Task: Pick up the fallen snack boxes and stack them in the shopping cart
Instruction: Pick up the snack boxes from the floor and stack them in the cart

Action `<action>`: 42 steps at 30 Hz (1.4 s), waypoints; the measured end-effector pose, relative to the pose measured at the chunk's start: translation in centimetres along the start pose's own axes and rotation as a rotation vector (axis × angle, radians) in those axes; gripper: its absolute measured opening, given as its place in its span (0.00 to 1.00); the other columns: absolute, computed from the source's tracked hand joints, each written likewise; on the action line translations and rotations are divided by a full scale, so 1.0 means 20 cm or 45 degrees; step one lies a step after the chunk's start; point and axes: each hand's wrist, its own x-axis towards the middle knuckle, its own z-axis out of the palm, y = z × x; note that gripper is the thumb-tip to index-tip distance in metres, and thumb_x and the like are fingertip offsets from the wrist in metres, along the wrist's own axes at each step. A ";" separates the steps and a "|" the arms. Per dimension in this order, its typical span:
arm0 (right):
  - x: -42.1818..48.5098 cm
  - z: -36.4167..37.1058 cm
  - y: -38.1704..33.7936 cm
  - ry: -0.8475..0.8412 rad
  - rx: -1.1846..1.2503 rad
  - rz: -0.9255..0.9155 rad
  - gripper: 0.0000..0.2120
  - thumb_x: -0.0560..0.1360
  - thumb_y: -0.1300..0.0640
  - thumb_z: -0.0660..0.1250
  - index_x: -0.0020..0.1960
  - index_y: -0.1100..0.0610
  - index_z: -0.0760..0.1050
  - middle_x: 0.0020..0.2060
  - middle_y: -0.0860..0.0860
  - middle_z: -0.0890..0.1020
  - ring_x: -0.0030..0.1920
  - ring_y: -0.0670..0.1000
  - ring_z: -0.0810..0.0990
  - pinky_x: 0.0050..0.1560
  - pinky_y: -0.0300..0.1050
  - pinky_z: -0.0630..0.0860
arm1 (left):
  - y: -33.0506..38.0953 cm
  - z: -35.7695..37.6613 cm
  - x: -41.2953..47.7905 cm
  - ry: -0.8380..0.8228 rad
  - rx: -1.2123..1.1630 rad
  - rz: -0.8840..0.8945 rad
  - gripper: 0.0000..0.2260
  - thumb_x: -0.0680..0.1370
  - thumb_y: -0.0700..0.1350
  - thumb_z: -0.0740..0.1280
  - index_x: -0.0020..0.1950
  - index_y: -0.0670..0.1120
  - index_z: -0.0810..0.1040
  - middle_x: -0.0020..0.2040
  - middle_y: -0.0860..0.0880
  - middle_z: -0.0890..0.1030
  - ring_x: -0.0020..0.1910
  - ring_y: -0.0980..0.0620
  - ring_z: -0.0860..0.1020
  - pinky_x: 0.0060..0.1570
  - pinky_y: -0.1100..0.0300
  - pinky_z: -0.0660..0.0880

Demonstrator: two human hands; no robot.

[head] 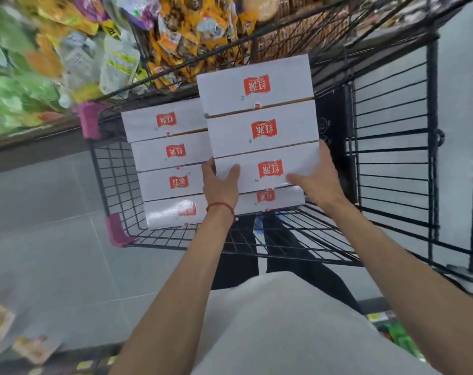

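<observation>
Our left hand (pixel 220 185) has its thumb laid on the printed face of the held box (pixel 267 169) and its fingers wrapped round the box's left end. Our right hand (pixel 315 182) does the same on the other side, thumb on the face and fingers up along the right end, so the box is clamped between the two hands.

To seat it well, we think the box should go down level, with both ends lowering together. Its edges should line up with the lower box (pixel 273 197) beneath it before we let go. The fingers at the ends need to slide out sideways rather than drag the box with them. The right fingers sit close to the dark inner side of the shopping cart (pixel 431 109), so there is little room on that side.

The held box lies directly between our hands, touching both. It belongs to the right stack (pixel 257 85), with two more white boxes ranged beyond it and the lower box showing just under its near edge. We cannot tell whether it is fully resting there yet.

Just beside it on our left stands the left stack (pixel 173 152), four boxes that sit lower in the view. Both stacks are inside the cart. Beyond the cart's far rim hang blurred snack packets (pixel 175 28).
</observation>
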 end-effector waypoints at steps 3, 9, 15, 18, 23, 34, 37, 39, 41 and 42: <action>0.02 0.01 -0.02 -0.019 0.009 0.013 0.43 0.69 0.62 0.80 0.75 0.47 0.59 0.69 0.47 0.71 0.70 0.49 0.70 0.72 0.57 0.73 | 0.01 0.00 0.01 0.028 -0.002 -0.005 0.23 0.79 0.45 0.71 0.71 0.50 0.68 0.66 0.51 0.76 0.57 0.54 0.76 0.58 0.59 0.75; 0.02 0.03 -0.02 -0.003 0.020 0.039 0.47 0.67 0.59 0.83 0.76 0.45 0.57 0.71 0.45 0.69 0.71 0.48 0.69 0.72 0.63 0.72 | 0.02 -0.03 0.03 0.015 -0.008 0.006 0.22 0.77 0.45 0.73 0.69 0.49 0.71 0.66 0.50 0.78 0.58 0.54 0.77 0.60 0.57 0.76; 0.02 0.01 -0.03 -0.043 0.013 0.016 0.46 0.66 0.58 0.83 0.72 0.42 0.57 0.70 0.46 0.70 0.71 0.48 0.70 0.71 0.61 0.74 | 0.00 -0.03 0.00 0.001 0.042 0.046 0.22 0.78 0.47 0.72 0.70 0.50 0.69 0.67 0.51 0.77 0.57 0.57 0.75 0.61 0.54 0.76; 0.00 0.00 -0.02 -0.038 0.016 0.004 0.44 0.65 0.58 0.82 0.72 0.45 0.61 0.69 0.47 0.72 0.70 0.49 0.72 0.69 0.61 0.75 | 0.01 -0.05 0.00 -0.031 0.089 0.056 0.24 0.78 0.48 0.72 0.72 0.50 0.68 0.69 0.50 0.75 0.59 0.55 0.74 0.63 0.52 0.75; -0.09 0.00 -0.02 0.045 0.075 -0.070 0.37 0.67 0.61 0.79 0.71 0.50 0.67 0.65 0.50 0.77 0.68 0.51 0.75 0.66 0.52 0.78 | -0.01 -0.08 -0.07 -0.045 0.070 0.074 0.27 0.76 0.47 0.74 0.73 0.49 0.69 0.71 0.49 0.75 0.67 0.47 0.74 0.65 0.48 0.75; -0.41 -0.03 0.03 -0.088 -0.033 -0.325 0.27 0.80 0.55 0.70 0.77 0.53 0.68 0.75 0.49 0.69 0.74 0.48 0.68 0.76 0.47 0.66 | -0.22 -0.26 -0.49 0.263 -0.245 0.186 0.19 0.79 0.43 0.70 0.69 0.47 0.75 0.65 0.51 0.78 0.63 0.53 0.76 0.69 0.50 0.72; -0.52 -0.01 0.03 -0.209 -0.063 -0.430 0.23 0.81 0.54 0.69 0.75 0.52 0.71 0.71 0.46 0.73 0.68 0.45 0.71 0.62 0.33 0.69 | -0.30 -0.33 -0.62 0.344 -0.332 0.224 0.16 0.79 0.41 0.69 0.67 0.45 0.77 0.62 0.50 0.80 0.62 0.51 0.78 0.67 0.47 0.74; -0.60 0.01 0.03 -0.270 -0.073 -0.502 0.20 0.81 0.58 0.67 0.73 0.53 0.72 0.70 0.47 0.75 0.67 0.46 0.73 0.59 0.32 0.71 | -0.38 -0.39 -0.71 0.439 -0.421 0.263 0.14 0.79 0.39 0.69 0.64 0.44 0.79 0.60 0.49 0.81 0.59 0.51 0.79 0.66 0.49 0.75; -0.68 0.06 0.03 -0.335 -0.104 -0.567 0.19 0.81 0.59 0.67 0.71 0.54 0.74 0.68 0.48 0.76 0.67 0.46 0.74 0.64 0.41 0.75 | -0.47 -0.47 -0.79 0.514 -0.511 0.281 0.11 0.79 0.39 0.69 0.60 0.46 0.80 0.57 0.50 0.82 0.57 0.51 0.80 0.64 0.50 0.77; -0.72 0.09 0.04 -0.367 -0.130 -0.586 0.18 0.81 0.59 0.67 0.71 0.53 0.74 0.68 0.48 0.77 0.67 0.47 0.74 0.67 0.47 0.75 | -0.52 -0.51 -0.83 0.540 -0.549 0.285 0.10 0.79 0.40 0.69 0.60 0.47 0.79 0.56 0.51 0.82 0.56 0.52 0.80 0.64 0.50 0.77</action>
